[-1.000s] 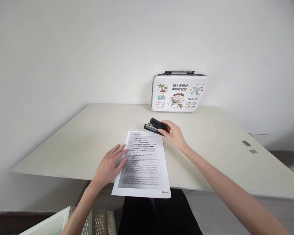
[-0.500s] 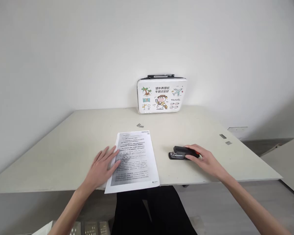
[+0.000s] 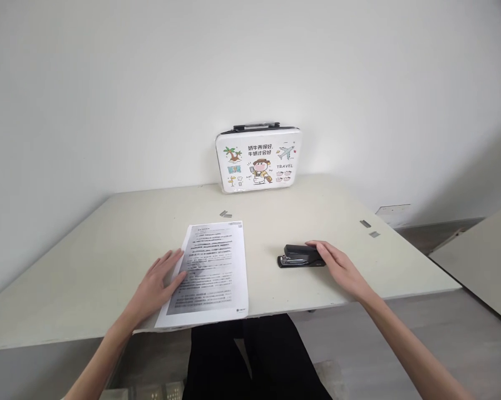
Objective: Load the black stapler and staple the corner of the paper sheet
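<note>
A printed sheet of paper [image 3: 211, 272] lies on the table, its lower edge reaching the table's front edge. My left hand [image 3: 156, 289] rests flat with fingers spread, its fingertips on the paper's left margin. To the right of the paper, a black stapler [image 3: 298, 255] sits on the tabletop, its front end pointing left. My right hand [image 3: 344, 272] is closed around the stapler's rear end, which its fingers partly hide.
A white cartoon-printed case [image 3: 261, 161] with a black handle stands against the wall at the back of the table [image 3: 108, 261]. Small staple strips [image 3: 226, 214] lie behind the paper. More staple strips [image 3: 365, 224] are near the right edge.
The stapler's arm and base look about as far apart as before. My right hand has shifted its hold at the stapler's rear, the thumb no longer reaching along its near side. The view has shifted slightly.
</note>
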Tool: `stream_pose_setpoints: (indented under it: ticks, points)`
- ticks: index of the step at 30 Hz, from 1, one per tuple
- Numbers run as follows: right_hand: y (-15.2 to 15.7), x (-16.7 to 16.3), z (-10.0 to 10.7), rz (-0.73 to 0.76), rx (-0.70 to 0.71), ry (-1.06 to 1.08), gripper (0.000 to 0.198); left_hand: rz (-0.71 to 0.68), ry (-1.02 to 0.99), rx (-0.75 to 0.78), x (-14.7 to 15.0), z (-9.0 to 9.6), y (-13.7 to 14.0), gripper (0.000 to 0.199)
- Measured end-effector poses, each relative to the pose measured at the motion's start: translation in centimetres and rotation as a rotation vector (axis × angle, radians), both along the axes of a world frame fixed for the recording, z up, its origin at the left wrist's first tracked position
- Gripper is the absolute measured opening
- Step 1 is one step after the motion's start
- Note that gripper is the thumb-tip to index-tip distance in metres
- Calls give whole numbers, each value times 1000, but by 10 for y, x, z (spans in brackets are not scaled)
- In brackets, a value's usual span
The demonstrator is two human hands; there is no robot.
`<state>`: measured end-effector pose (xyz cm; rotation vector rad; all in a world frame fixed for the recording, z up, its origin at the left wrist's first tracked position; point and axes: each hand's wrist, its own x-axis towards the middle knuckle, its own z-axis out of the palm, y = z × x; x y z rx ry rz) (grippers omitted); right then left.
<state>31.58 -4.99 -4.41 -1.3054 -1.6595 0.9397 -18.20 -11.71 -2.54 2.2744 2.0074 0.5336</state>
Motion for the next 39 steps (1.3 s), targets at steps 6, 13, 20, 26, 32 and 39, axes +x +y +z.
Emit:
stream_pose_setpoints:
  ticks: [6,13,20,26,32,39]
  points:
    - [4,2,-5,-59,-2,104,50,38,-137,59,29,10,5,56]
    - [6,1,-8,-37,19,91,47,-284,-193,72,113,20,23,34]
    - [7,0,-7,-18,49,100,46,-451,-258,34,204,15,58,27]
    - [6,-2,-9,-47,41,55,50,-480,-228,34,245,2,82,20]
    - [4,-3,-8,-44,36,9,48,-474,-224,65,234,3,79,12]
    - [2,-5,-3,-59,20,-3,47,-527,-165,27,187,18,69,25]
